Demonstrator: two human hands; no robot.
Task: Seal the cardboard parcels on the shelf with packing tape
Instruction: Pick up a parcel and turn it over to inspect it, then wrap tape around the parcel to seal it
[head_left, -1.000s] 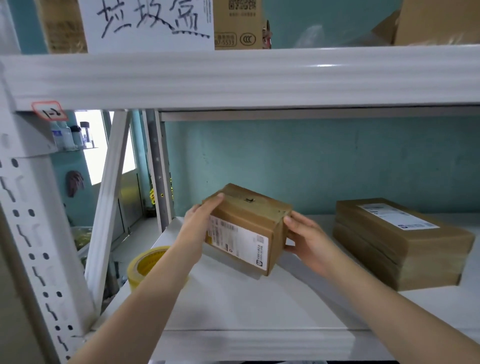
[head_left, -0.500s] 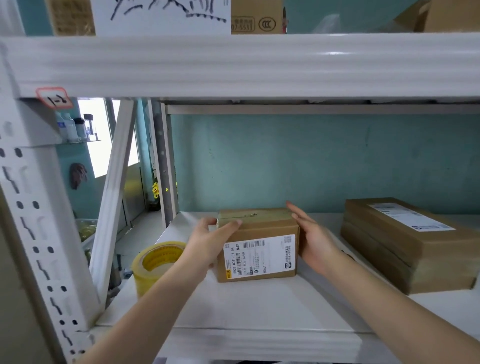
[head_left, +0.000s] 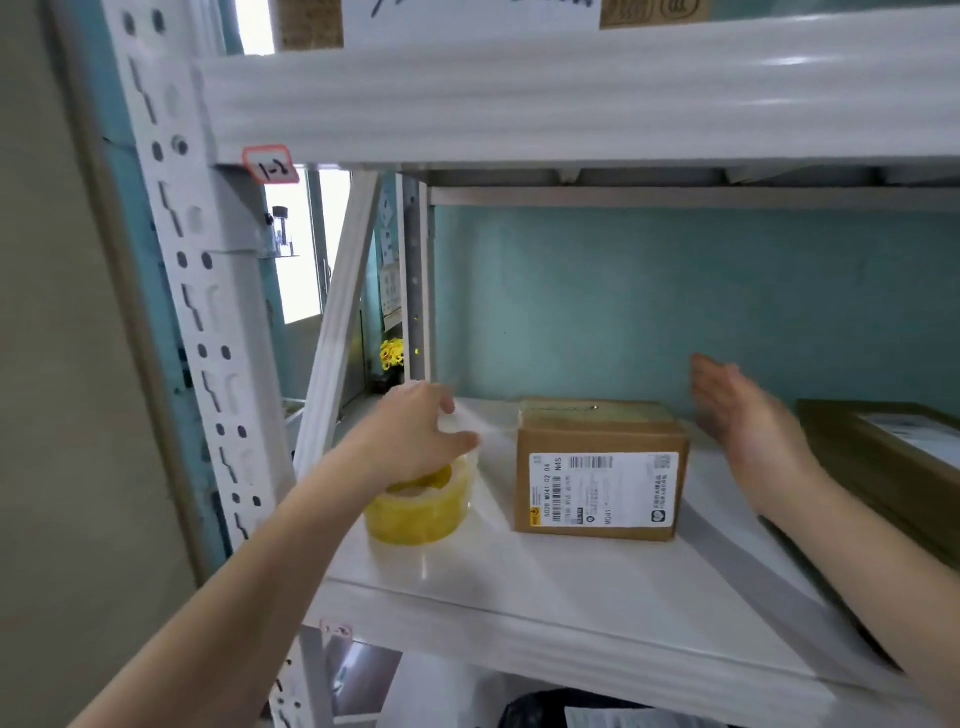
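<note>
Head cam looks into a white metal shelf (head_left: 519, 597). The small box (head_left: 597, 467) sits upright around the middle of the board, with its printed label (head_left: 602, 491) facing out. The top has a glossy sheen that looks like tape, but I wouldn't swear to it.

The left hand (head_left: 415, 441) is down on the tape roll (head_left: 421, 512), just left of the box. It's blurred, so I can't tell if the fingers have closed on the roll or are only landing. The right hand (head_left: 743, 415) hangs flat and empty off the box's right end, not touching it.

My guess at the step is picking up the tape. I'd grab the roll by its outer rim and thumb around for the loose end. I'd also put that free palm on the box, because the painted board looks slick and a light carton will probably skate.

The roll is shiny, see-through yellowish film in a fat ring. The box is matte brown with crisp corners. A wider flat box (head_left: 893, 457) lies at far right.
</note>
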